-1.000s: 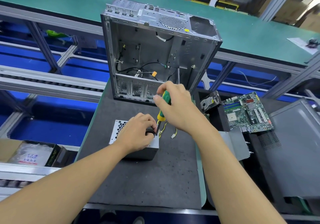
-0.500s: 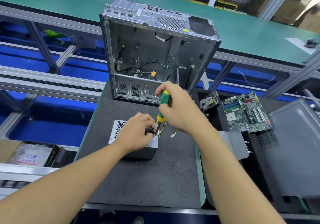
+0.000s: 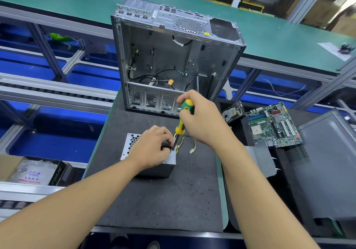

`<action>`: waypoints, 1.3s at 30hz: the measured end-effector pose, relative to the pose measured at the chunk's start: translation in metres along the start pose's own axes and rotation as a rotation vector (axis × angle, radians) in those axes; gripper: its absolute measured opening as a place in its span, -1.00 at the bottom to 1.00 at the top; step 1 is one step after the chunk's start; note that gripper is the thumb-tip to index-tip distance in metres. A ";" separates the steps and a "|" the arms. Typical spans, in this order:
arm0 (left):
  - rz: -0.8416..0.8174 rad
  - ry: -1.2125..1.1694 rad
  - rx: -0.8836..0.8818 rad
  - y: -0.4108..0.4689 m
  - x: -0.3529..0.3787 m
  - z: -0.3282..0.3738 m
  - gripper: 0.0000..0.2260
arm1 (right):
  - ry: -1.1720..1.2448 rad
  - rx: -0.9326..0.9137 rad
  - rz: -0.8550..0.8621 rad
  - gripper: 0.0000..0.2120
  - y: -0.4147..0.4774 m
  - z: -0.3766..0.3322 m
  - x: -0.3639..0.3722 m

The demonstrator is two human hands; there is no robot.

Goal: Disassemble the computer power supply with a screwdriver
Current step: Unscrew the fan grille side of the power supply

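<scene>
item: power supply under screwdriver, head view

1. power supply point(image 3: 132, 142): grey metal box with a perforated top, lying flat on the dark mat of the worktop point(image 3: 154, 200), in front of the open computer case point(image 3: 173, 60) and apart from it. thin yellow and black cables point(image 3: 187, 142) trail from its right side onto the mat and end in a small white plug.
2. left hand point(image 3: 152, 150): on top of the box, fingers curled over its right end and holding it down. thumb and forefinger lie just beside the tool's shaft. a small dark part under the thumb is too hidden to identify.
3. right hand point(image 3: 200, 119): clamped round the green and yellow handle of the screwdriver point(image 3: 181, 126). the tool is tilted, handle up and to the right, its tip down at the box's top right edge by the left thumb.
4. computer case: upright, side open, loose wires inside.
5. to the right, on a black surface: 1 hard drive point(image 3: 232, 112), 1 green motherboard point(image 3: 273, 125), 1 grey side panel point(image 3: 327, 162).
</scene>
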State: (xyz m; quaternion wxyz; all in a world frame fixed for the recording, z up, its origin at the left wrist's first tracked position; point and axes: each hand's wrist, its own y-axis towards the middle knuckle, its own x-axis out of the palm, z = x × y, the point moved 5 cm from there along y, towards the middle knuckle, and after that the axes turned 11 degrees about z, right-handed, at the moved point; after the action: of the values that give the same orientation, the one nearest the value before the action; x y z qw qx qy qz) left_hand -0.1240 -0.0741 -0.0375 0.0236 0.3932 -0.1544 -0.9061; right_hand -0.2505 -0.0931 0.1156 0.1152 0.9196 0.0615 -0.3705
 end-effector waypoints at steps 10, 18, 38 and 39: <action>-0.003 0.015 0.014 -0.001 0.000 0.000 -0.86 | -0.075 -0.085 -0.039 -0.79 -0.003 -0.001 0.009; 0.019 0.028 0.024 -0.001 0.002 -0.001 -0.83 | -0.061 -0.069 -0.044 -0.87 -0.004 -0.002 0.011; 0.028 0.014 0.053 -0.001 0.000 0.003 -0.94 | -0.018 -0.059 -0.015 -0.76 -0.004 -0.006 0.007; 0.027 0.014 0.051 -0.001 0.000 0.003 -0.94 | -0.009 -0.060 -0.015 -0.75 -0.003 -0.006 0.007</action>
State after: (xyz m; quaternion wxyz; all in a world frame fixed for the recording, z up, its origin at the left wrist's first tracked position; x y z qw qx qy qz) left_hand -0.1259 -0.0723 -0.0363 0.0267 0.3978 -0.1826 -0.8987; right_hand -0.2422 -0.0885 0.1141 0.1401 0.9136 0.0787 -0.3734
